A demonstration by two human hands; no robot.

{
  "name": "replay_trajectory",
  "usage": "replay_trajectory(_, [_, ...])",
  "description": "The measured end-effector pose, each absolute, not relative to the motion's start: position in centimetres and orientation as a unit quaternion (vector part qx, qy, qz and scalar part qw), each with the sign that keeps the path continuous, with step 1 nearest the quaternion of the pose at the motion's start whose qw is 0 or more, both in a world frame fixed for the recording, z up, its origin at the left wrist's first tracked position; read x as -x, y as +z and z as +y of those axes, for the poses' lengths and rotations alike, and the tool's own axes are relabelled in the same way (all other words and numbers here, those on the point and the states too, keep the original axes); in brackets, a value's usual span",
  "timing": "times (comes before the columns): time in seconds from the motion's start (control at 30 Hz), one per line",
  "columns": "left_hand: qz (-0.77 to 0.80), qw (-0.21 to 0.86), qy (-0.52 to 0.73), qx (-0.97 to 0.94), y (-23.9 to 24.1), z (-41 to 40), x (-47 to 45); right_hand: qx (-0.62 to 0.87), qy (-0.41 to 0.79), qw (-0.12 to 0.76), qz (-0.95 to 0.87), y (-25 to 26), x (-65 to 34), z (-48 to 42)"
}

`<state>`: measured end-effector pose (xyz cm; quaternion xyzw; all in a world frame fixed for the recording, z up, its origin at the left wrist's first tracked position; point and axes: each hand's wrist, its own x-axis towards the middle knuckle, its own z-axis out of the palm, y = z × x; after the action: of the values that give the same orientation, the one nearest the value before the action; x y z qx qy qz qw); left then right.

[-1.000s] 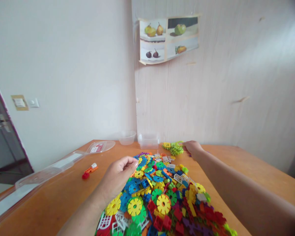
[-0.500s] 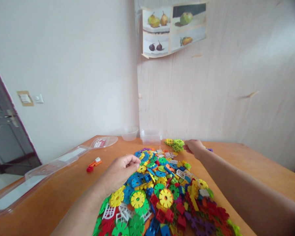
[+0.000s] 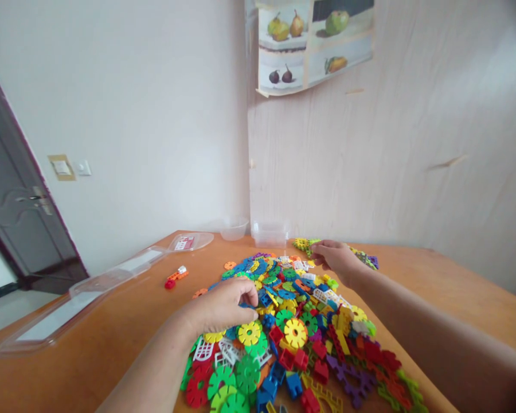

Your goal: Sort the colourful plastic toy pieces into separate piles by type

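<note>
My left hand (image 3: 227,301) hovers over the left side of a big heap of plastic toy pieces, thumb and index finger apart with no piece seen between them. Below it lie yellow and blue notched discs (image 3: 249,332). My right hand (image 3: 333,256) is at the heap's far right, its fingers loosely bent. Its fingertips are beside yellow-green pieces (image 3: 302,244) and partly cover them; I make out nothing held. More pieces, with a purple one (image 3: 373,262) among them, show behind the right wrist. White lattice pieces (image 3: 322,295) and red blocks (image 3: 286,358) are mixed into the heap.
A small orange, red and white block assembly (image 3: 176,276) sits on the wooden table (image 3: 133,344) at left. Clear plastic lids (image 3: 120,269) line the left edge. A round clear bowl (image 3: 233,228) and rectangular clear containers (image 3: 270,234) stand by the wall.
My left hand has moved nearer and a little right, and its thumb and index finger have spread apart. My right hand now overlaps the yellow-green pieces. The view has shifted slightly left.
</note>
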<state>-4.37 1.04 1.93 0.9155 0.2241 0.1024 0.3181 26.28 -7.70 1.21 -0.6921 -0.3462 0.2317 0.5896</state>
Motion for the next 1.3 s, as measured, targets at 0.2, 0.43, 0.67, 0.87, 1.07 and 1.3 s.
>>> replay_trajectory(0.2, [0.252, 0.33, 0.141, -0.899, 2.2, 1.5, 4.1, 0.651, 0.272, 0.577, -0.412, 2.7, -22.6, -8.4])
replay_trajectory(0.43, [0.264, 0.401, 0.21, -0.852, 2.6, 1.6, 4.0, 0.646, 0.276, 0.485, -0.522, 3.8, -18.3, -9.6])
replay_trajectory(0.67, [0.246, 0.451, 0.259, -0.818, 3.2, 0.7, 3.4, 0.638, 0.278, 0.435, -0.572, 4.0, -15.9, -10.1])
replay_trajectory(0.87, [0.248, 0.463, 0.291, -0.8, 2.8, 0.6, 2.8, 0.62, 0.344, 0.517, -0.48, 4.2, -16.8, -9.7])
replay_trajectory(1.07, [0.269, 0.453, 0.33, -0.783, 3.1, 0.7, 3.0, 0.677, 0.15, 0.585, -0.421, 3.8, -23.7, -7.2])
replay_trajectory(1.3, [0.296, 0.421, 0.34, -0.787, 3.8, 0.5, 3.4, 0.836, -0.068, 0.36, -0.41, 2.4, -30.7, -4.3])
